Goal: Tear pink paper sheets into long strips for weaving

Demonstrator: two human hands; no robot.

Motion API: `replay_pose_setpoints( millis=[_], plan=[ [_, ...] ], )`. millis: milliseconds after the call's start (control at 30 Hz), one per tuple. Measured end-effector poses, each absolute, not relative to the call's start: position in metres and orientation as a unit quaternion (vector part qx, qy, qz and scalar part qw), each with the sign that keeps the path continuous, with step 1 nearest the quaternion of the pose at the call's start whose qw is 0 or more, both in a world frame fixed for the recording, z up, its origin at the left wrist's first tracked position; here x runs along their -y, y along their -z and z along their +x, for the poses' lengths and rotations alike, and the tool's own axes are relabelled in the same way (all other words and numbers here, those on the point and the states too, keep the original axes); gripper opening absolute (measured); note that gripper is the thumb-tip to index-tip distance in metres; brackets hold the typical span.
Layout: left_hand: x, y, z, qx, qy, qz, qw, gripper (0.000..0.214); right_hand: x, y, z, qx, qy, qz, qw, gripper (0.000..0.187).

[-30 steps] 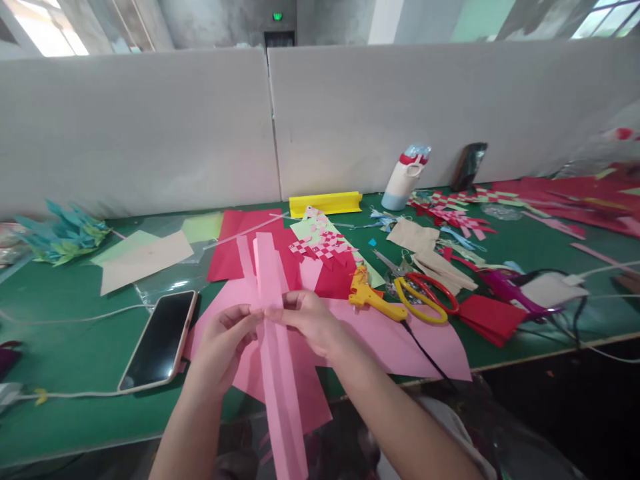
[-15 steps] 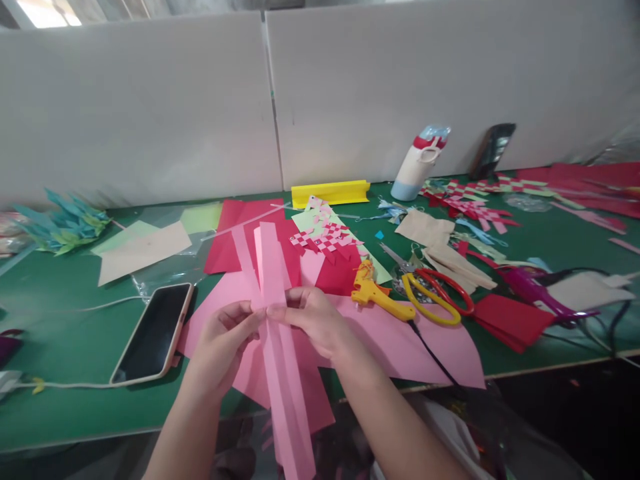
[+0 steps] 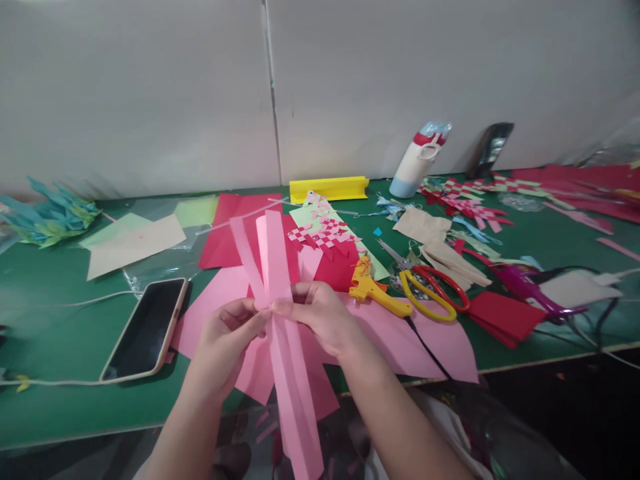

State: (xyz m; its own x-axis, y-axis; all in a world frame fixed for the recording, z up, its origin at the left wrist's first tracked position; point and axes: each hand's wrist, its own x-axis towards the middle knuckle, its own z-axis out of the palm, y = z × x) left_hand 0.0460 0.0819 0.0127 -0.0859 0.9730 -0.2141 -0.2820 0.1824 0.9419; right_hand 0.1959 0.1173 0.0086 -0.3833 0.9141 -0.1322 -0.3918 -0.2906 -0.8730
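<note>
A long folded strip of pink paper is pinched at its middle between my two hands, running from above the table down past the front edge. My left hand grips its left side between thumb and fingers. On the other side my right hand presses it with thumb and forefinger, the fingers partly behind the paper. The upper end splits into a narrow pink strip and a wider folded part. Beneath lie larger pink sheets on the green table.
Right of my hands lie a yellow glue gun, scissors and folded red paper. A phone with a white cable lies left. Woven paper fish, a yellow folded strip and a bottle are farther back.
The view has tipped slightly down and turned right. Both hands still pinch the folded pink strip, whose lower end has swung a little to the right.
</note>
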Motion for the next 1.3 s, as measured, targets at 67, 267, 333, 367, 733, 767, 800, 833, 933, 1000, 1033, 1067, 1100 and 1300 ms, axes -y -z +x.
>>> replay_pose_setpoints(
  millis=[67,267,333,367,733,767,800,833,933,1000,1033,1067,1100,1300],
  plan=[
    [-0.082,-0.012,0.046,-0.506,-0.538,0.346,0.579,0.017,-0.117,-0.01,0.199,0.412,-0.721,-0.343,0.439,0.025],
    [-0.084,-0.007,0.051,-0.495,-0.545,0.349,0.579,0.016,-0.115,-0.012,0.203,0.432,-0.718,-0.347,0.421,0.025],
    [-0.084,-0.006,0.053,-0.491,-0.552,0.346,0.578,0.016,-0.115,-0.011,0.202,0.418,-0.723,-0.342,0.431,0.026],
    [-0.084,-0.006,0.054,-0.489,-0.556,0.342,0.578,0.016,-0.116,-0.01,0.201,0.408,-0.728,-0.337,0.436,0.026],
    [-0.082,-0.008,0.052,-0.519,-0.525,0.38,0.557,0.016,-0.116,-0.009,0.203,0.407,-0.711,-0.352,0.453,0.019],
    [-0.081,-0.008,0.051,-0.524,-0.523,0.379,0.555,0.017,-0.116,-0.009,0.204,0.419,-0.704,-0.357,0.449,0.019],
    [-0.081,-0.008,0.05,-0.526,-0.523,0.376,0.555,0.017,-0.116,-0.01,0.205,0.429,-0.701,-0.359,0.442,0.019],
    [-0.081,-0.008,0.05,-0.526,-0.525,0.374,0.555,0.017,-0.116,-0.011,0.206,0.437,-0.701,-0.359,0.434,0.02],
    [-0.081,-0.008,0.05,-0.518,-0.532,0.372,0.557,0.016,-0.115,-0.013,0.206,0.451,-0.706,-0.358,0.413,0.026],
    [-0.081,-0.008,0.051,-0.512,-0.539,0.37,0.557,0.015,-0.114,-0.014,0.205,0.449,-0.704,-0.361,0.415,0.028],
    [-0.081,-0.008,0.051,-0.508,-0.542,0.369,0.559,0.015,-0.114,-0.014,0.204,0.444,-0.706,-0.36,0.419,0.029],
    [-0.081,-0.008,0.052,-0.503,-0.544,0.368,0.561,0.014,-0.114,-0.014,0.203,0.436,-0.709,-0.357,0.423,0.029],
    [-0.081,-0.008,0.053,-0.498,-0.547,0.366,0.564,0.014,-0.114,-0.013,0.202,0.427,-0.715,-0.351,0.427,0.029],
    [-0.081,-0.006,0.058,-0.474,-0.574,0.342,0.573,0.016,-0.114,-0.005,0.198,0.378,-0.751,-0.308,0.445,0.019]
  ],
)
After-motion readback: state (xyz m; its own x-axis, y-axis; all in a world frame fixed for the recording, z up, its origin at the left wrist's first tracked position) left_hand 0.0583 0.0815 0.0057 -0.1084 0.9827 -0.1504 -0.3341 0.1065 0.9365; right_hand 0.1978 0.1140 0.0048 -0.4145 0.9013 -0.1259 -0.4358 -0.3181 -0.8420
